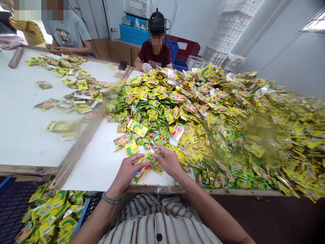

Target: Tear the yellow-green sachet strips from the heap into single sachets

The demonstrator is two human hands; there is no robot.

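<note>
Near the table's front edge, my left hand (128,172) is closed around a small yellow-and-green carton (145,169) with a red fruit picture, its thumb lying across the front. My right hand (166,160) is at the carton's upper end, fingers pinched at a white flap there. Its fingertips partly hide that end, so I cannot see inside. Just beyond my hands lie a yellow carton with a barcode (137,128), another yellow carton (131,147) and a carton with a white open flap (177,132). Small yellow and green sachets (154,115) are heaped behind them.
A large pile of yellow sachets (254,135) covers the right side. A wooden strip (81,145) divides the white table (25,135); cartons (83,98) lie beyond it. At lower left, a blue crate (85,213) holds cartons. Two people (154,54) sit across the table.
</note>
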